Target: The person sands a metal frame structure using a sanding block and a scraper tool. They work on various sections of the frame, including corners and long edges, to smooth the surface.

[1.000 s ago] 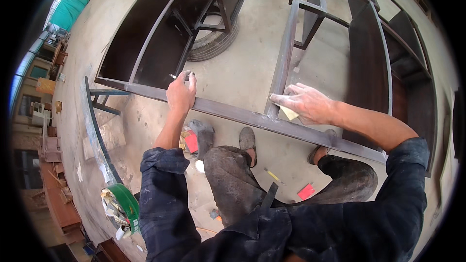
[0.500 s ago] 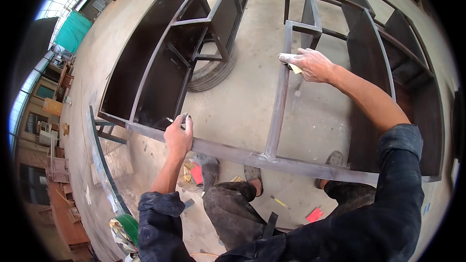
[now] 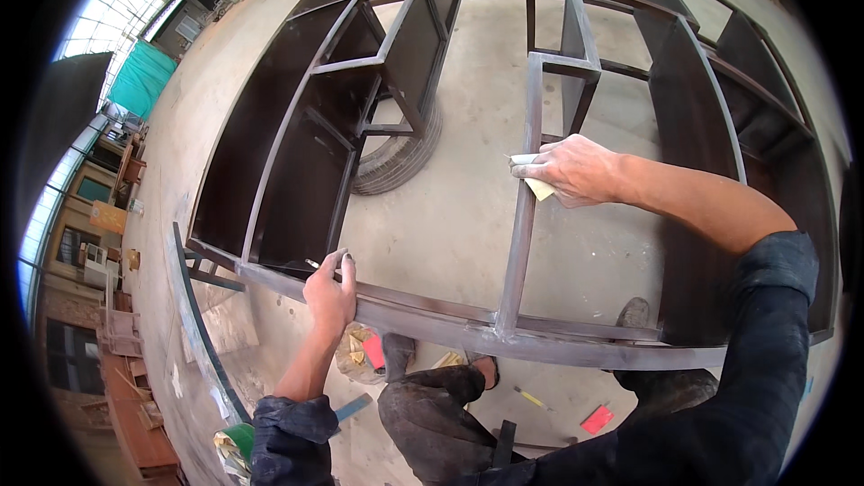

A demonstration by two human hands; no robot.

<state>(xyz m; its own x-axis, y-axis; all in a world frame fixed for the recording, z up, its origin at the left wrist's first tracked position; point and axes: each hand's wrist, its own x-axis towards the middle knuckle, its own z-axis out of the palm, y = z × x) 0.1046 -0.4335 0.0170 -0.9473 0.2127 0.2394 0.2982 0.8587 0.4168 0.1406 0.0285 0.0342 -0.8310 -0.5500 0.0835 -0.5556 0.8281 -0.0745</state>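
A large dark brown wooden cabinet frame (image 3: 558,348), whitened with dust along its edges, lies in front of me. My right hand (image 3: 576,171) presses a folded piece of pale yellow sandpaper (image 3: 539,187) onto the upright rail (image 3: 516,252) right of the middle. The fingers are closed round the sandpaper, which hides part of it. At the near rail, my left hand (image 3: 331,292) rests on the wood with its fingers bent together. A thin white cigarette (image 3: 312,263) pokes out between them. Dust whitens both hands.
A tyre (image 3: 396,162) lies on the floor under the frame's left part. A blue-grey bar-like frame (image 3: 202,328) leans at the left. Near my feet are a red piece (image 3: 597,418), a yellow pen-like stick (image 3: 531,398) and a clear bag (image 3: 360,353). Wooden furniture lines the far left.
My right hand has slid down the upright rail toward me with the sandpaper. My left hand stays on the near rail. The whole view has shifted slightly.
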